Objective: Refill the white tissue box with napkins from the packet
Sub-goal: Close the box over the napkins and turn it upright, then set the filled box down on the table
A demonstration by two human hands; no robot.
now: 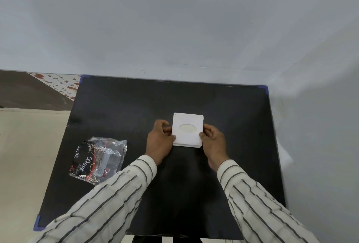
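The white tissue box [187, 120] rests near the middle of the black table [120, 106], its top showing an oval opening with pale tissue inside. My left hand [159, 141] grips the box's left edge and my right hand [213, 141] grips its right edge, thumbs on the lid. The napkin packet [98, 158], a crumpled clear wrapper with black, red and gold print, lies flat on the table's left side, apart from both hands.
The table stands against a pale grey wall at the back and right. Blue tape marks its corners [265, 89]. Beige floor [29, 155] and a floral-patterned strip [58, 82] show to the left.
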